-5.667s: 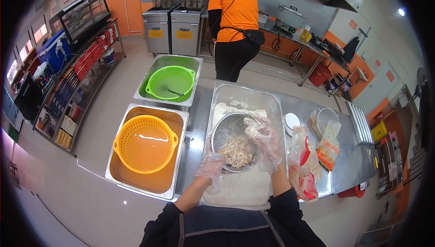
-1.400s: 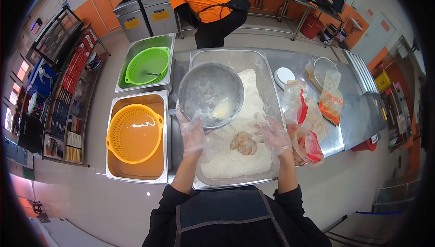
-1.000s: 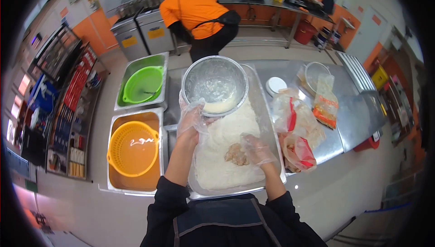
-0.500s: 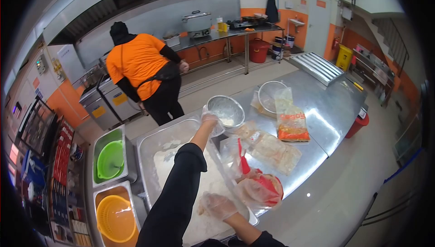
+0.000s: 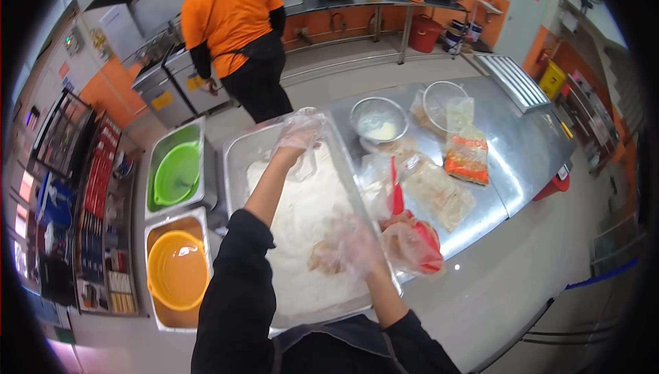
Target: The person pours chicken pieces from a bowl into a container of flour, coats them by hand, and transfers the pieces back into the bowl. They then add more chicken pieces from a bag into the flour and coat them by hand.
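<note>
A large metal tray (image 5: 343, 161) in front of me holds a bed of white flour (image 5: 309, 202). My left hand (image 5: 300, 137), in a clear plastic glove, is over the far end of the tray; its fingers are hard to make out. My right hand (image 5: 353, 243), gloved too and blurred by motion, is low over the flour at the tray's right side. Right beside it, a floury lump (image 5: 325, 257) lies in the flour. A metal bowl (image 5: 379, 120) with white powder stands beyond the tray's right edge.
Right of the tray are a red and clear plastic bag (image 5: 412, 242), flat plastic bags (image 5: 439, 192), an orange-labelled packet (image 5: 467, 158) and a sieve (image 5: 444, 105). Green (image 5: 177, 173) and yellow baskets (image 5: 178, 270) stand left. A person in orange (image 5: 233, 20) stands beyond.
My left hand has moved from the metal bowl left to the tray's far end. My right hand has shifted over the flour beside the lump. The camera view has shifted.
</note>
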`<state>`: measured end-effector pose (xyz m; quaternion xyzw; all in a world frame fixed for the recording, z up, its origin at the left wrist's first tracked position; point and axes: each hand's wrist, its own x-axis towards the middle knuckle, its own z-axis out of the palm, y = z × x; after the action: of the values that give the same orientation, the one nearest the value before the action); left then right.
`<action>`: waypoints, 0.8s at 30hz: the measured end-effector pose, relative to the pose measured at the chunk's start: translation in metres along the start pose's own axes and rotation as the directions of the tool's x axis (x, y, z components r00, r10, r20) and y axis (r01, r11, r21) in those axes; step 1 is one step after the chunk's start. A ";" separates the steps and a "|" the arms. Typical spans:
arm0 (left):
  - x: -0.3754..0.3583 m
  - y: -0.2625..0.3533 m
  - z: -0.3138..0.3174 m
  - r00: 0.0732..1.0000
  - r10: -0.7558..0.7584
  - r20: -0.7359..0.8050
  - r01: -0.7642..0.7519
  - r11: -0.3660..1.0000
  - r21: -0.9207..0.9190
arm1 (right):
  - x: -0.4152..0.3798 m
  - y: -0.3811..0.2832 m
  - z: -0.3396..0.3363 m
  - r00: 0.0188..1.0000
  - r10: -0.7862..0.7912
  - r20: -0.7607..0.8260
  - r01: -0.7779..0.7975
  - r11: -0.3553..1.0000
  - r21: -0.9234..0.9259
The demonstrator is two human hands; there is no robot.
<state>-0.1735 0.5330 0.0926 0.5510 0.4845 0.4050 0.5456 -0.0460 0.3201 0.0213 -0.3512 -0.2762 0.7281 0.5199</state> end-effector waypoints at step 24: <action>-0.227 -0.129 -0.007 0.975 0.139 0.173 -0.194 0.914 0.356 | 0.038 0.039 0.076 0.980 -0.184 0.079 0.144 0.923 0.358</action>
<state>-0.2385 0.3043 -0.0162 0.7111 0.4627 0.3106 0.4287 -0.1366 0.3417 0.0287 -0.1875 -0.1992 0.7378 0.6171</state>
